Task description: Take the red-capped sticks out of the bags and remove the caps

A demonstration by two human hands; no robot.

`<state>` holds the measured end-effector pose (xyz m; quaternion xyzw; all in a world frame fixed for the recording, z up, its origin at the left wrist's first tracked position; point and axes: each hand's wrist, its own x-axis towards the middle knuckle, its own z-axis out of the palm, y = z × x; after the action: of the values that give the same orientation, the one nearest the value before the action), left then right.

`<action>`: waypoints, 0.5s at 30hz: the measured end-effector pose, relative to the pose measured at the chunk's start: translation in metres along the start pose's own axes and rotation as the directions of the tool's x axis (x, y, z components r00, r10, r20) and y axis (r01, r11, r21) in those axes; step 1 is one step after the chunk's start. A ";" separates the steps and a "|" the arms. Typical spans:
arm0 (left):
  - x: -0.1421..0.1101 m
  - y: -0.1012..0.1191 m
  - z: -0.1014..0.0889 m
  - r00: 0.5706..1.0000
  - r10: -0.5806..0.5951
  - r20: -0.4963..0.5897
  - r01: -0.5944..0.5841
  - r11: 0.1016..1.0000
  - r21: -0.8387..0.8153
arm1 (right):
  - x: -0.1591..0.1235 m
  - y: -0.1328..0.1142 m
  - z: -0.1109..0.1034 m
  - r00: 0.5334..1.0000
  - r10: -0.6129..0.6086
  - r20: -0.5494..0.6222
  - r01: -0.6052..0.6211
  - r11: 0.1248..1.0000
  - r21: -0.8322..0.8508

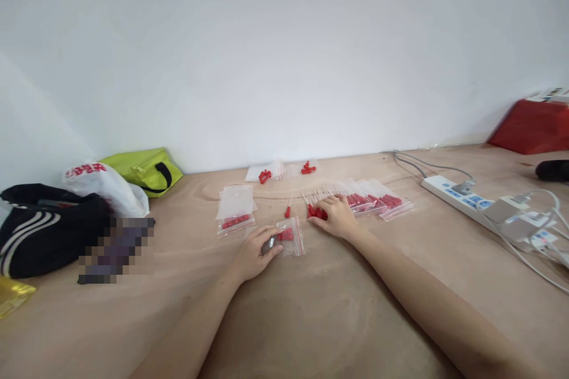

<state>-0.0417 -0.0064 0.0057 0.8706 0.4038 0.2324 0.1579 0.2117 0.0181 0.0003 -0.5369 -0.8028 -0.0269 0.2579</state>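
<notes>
My left hand [256,253] is closed on the edge of a small clear zip bag [297,249], thumb and fingers near its left side. Red pieces [287,234] lie in that bag. My right hand [336,217] rests with bent fingers on the red ends [313,211] of a row of thin pale sticks, which look like droppers; its fingertips are partly hidden. One loose red-ended stick [287,211] lies between my hands. Right of my right hand, several filled zip bags [391,202] overlap in a fan.
Left of my hands is a stack of zip bags [235,196]. Two small red piles [265,176] lie on bags near the wall. A power strip [457,199] with chargers and cables stands at right. A black bag [53,240] and a green pouch [137,167] are at left.
</notes>
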 end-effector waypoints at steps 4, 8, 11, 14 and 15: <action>0.000 0.001 0.000 1.000 -0.009 0.000 0.009 1.000 -0.004 | -0.006 -0.008 -0.002 0.997 0.013 -0.081 -0.011 1.000 0.027; 0.000 0.001 0.001 1.000 -0.007 -0.011 0.007 1.000 0.002 | -0.015 -0.026 -0.002 0.999 -0.041 -0.034 0.044 0.995 0.091; 0.000 0.003 0.001 0.999 -0.006 -0.045 0.008 0.999 0.054 | -0.020 -0.036 0.000 0.998 -0.058 0.032 0.052 0.987 0.153; 0.000 0.004 0.001 0.999 -0.038 -0.040 0.040 0.997 0.064 | -0.020 -0.042 0.002 0.995 -0.057 0.086 0.041 0.982 0.184; 0.000 0.005 0.001 0.999 -0.044 -0.026 0.045 0.998 0.049 | -0.019 -0.043 0.002 0.993 -0.064 0.102 0.044 0.981 0.188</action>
<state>-0.0378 -0.0097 0.0068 0.8620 0.4309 0.2296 0.1362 0.1789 -0.0156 0.0000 -0.4891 -0.8288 0.0699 0.2626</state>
